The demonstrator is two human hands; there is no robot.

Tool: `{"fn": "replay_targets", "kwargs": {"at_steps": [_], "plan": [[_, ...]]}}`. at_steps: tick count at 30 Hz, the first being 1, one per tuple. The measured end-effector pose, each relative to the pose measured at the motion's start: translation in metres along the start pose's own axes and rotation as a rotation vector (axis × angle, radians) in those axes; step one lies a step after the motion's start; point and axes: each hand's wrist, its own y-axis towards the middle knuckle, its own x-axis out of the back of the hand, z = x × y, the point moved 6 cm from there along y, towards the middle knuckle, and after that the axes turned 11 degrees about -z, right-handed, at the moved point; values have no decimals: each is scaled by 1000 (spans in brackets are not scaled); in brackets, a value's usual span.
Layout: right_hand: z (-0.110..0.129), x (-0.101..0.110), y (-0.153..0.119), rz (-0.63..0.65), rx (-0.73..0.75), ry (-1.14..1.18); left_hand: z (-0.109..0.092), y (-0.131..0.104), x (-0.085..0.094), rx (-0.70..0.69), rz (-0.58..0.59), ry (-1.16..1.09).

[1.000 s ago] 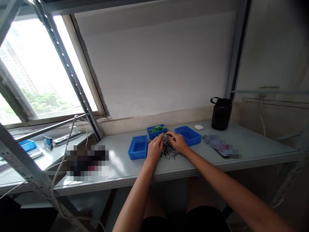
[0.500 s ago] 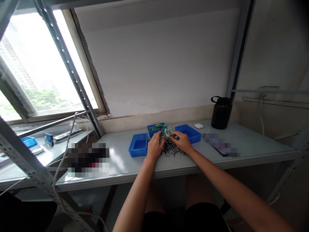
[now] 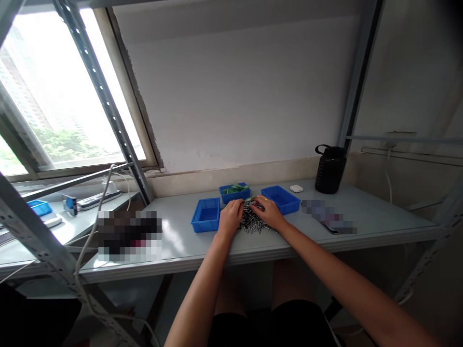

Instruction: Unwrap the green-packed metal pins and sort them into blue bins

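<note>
Both hands meet over a pile of metal screws or similar small metal rods (image 3: 253,222) near the table's front edge. Between the fingertips is a small, crumpled, see-through plastic bag with green on it (image 3: 250,198). My left hand (image 3: 230,216) has its fingers closed on the bag's left side. My right hand (image 3: 269,212) pinches the right side, its fingers curled just above the pile. Most of the bag is hidden by the fingers. Behind the hands stands a blue bin (image 3: 224,198) with green plastic bags in it.
Another blue bin (image 3: 204,226) is left of the pile, and a third blue bin (image 3: 291,209) is at its right. Farther right are a white case (image 3: 296,188), a black bottle (image 3: 330,171) and a blurred flat object (image 3: 327,217). A blurred dark item (image 3: 130,236) lies left.
The bag, held higher and more visible before, now shows only a small strip between the fingers. My hands have closed in around it, and the view has shifted slightly.
</note>
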Motion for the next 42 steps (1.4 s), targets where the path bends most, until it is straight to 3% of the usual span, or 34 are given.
{"fn": "replay_targets", "kwargs": {"at_steps": [4,12,18,27,42], "plan": [[-3,-2,-2,17,-31,44,-2,0,1,-51,-25,4],[-14,-1,-1,23,-79,111,2,1,3,-16,-67,-4],[-11,2,1,-36,-30,58,0,1,3,-36,-78,-33],[-8,1,1,-3,-3,-67,-7,1,4,-60,-85,-51],[-11,0,-1,41,-132,-26,0,1,2,-12,-113,-38]]}}
